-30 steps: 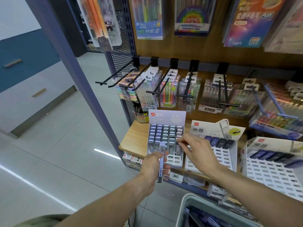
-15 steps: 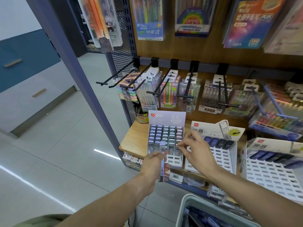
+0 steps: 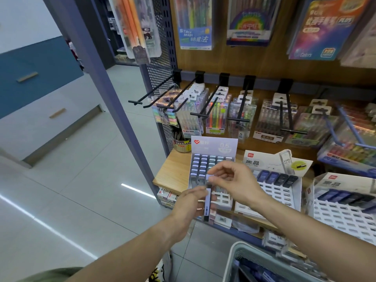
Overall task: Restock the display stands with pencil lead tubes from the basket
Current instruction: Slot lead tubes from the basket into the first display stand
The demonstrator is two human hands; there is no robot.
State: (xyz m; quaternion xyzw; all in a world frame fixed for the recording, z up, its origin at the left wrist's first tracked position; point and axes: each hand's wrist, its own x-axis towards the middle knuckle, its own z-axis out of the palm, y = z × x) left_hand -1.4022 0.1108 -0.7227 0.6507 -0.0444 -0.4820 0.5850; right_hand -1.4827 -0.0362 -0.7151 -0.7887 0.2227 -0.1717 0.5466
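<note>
Lead tube (image 3: 207,202) upright in front of the purple stand (image 3: 212,174), left hand (image 3: 190,204) pinching its middle, right hand (image 3: 234,181) pinching its top end. The purple stand looks mostly full, with only its lowest rows showing empty slots. Right of it, the white stand (image 3: 270,192) has just one row of tubes at the top, and the far stand (image 3: 343,206) beyond that is much the same. Below them, the basket (image 3: 234,259) holds more stock. By my reckoning, plenty left to do.
</note>
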